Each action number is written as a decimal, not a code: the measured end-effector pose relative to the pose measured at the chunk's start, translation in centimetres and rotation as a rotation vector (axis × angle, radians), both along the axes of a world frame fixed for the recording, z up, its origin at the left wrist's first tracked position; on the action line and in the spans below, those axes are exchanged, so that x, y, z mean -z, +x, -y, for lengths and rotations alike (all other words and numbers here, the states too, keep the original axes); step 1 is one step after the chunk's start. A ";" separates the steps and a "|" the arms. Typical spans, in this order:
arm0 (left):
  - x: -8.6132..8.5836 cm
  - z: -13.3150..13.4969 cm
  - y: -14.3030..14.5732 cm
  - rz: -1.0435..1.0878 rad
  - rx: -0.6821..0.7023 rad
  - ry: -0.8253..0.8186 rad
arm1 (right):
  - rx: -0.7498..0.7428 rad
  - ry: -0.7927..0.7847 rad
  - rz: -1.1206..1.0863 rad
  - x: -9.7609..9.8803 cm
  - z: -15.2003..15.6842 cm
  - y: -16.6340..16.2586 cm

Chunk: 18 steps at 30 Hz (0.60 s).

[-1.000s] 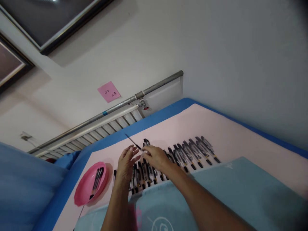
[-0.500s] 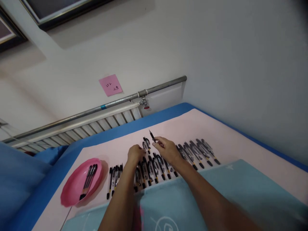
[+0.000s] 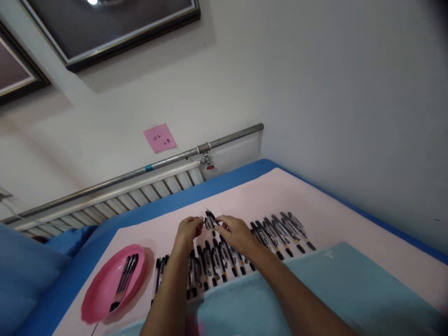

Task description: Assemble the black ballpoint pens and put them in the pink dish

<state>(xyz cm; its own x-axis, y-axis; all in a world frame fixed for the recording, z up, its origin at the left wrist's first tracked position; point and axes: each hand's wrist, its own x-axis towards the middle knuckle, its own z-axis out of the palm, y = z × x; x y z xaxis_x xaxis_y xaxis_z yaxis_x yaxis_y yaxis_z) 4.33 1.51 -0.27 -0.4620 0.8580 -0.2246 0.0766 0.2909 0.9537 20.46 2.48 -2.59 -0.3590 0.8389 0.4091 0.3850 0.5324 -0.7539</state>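
Pens line a pink sheet near the white radiator.

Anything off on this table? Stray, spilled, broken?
No spill or damage visible. One mild oddity: a small dark clump between the left hand and right hand sits apart, beyond the pen row; it's too small to make out.

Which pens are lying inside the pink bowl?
The small bunch of dark pens, side by side in the pink bowl; the long row of pens lies outside it, on the pink surface.
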 end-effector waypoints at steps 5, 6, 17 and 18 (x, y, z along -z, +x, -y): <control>-1.5 2.1 0.3 0.330 -0.029 0.167 | -0.158 0.011 0.097 -0.1 1.3 -0.8; -1.5 2.4 0.5 0.426 -0.048 0.187 | -0.168 0.013 0.118 -0.1 1.5 -1.0; -0.7 3.4 0.5 0.772 -0.146 0.251 | -0.169 -0.011 0.149 -0.6 2.0 -1.2; -0.5 3.5 0.4 0.754 -0.144 0.253 | -0.171 -0.013 0.147 -0.6 2.0 -1.2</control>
